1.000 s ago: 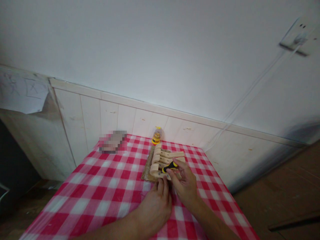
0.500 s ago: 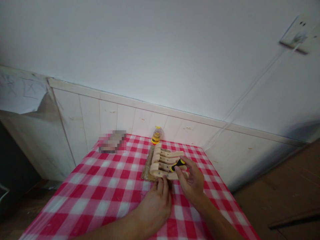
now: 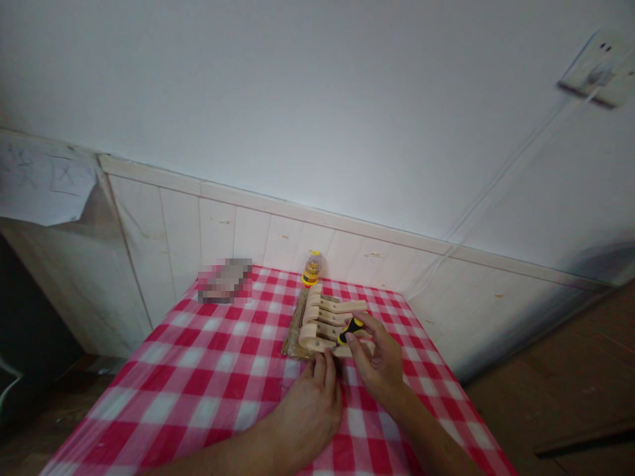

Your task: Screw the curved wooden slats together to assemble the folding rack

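A wooden piece with several curved hooks (image 3: 325, 322) lies on a table with a red and white checked cloth (image 3: 218, 370). My right hand (image 3: 377, 360) pinches a small black and yellow screwdriver (image 3: 349, 329), its tip down on the near end of the wooden piece. My left hand (image 3: 307, 410) rests palm down on the cloth, its fingertips against the near edge of the wooden piece; the fingers lie together and flat.
A yellow container of screwdriver bits (image 3: 312, 268) stands at the table's far edge by the panelled wall. A blurred object (image 3: 225, 280) sits at the far left corner. A wall socket with a white cable (image 3: 598, 69) is upper right. Floor lies right of the table.
My right hand first slid right with the screwdriver, then shifted back a little left and tilted it more upright. The left hand stayed in place.
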The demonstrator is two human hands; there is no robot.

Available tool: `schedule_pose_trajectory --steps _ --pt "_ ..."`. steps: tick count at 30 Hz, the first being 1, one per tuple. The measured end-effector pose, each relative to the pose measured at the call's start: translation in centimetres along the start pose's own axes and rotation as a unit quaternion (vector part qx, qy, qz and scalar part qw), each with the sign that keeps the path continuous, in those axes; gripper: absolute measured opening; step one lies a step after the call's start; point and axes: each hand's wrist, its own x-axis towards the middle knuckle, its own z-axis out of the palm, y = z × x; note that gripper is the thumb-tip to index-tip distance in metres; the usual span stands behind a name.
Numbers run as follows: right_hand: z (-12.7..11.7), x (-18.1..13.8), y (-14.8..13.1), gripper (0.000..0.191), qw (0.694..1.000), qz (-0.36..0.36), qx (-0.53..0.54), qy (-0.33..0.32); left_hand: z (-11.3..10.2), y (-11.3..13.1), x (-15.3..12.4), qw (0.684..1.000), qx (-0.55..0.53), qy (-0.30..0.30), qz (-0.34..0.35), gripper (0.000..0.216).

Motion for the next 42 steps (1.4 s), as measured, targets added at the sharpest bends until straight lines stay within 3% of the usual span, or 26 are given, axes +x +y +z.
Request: schedule_pose_trajectory --steps 17,27,42 --pt "0.9 -0.4 0.7 0.027 0.999 0.042 -0.008 0.023 0.4 0.3 -0.1 0.999 0.017 0.025 -0.011 0.032" --pt "1.6 -1.4 1.0 0.032 0.995 0.042 0.006 0.089 0.4 0.2 -0.1 1.000 0.010 0.006 -0.008 0.035" --pt "2.0 -1.4 0.0 0.033 0.996 0.047 0.074 0.008 1.3 0.5 -0.1 0.999 0.015 0.034 -0.020 0.039"
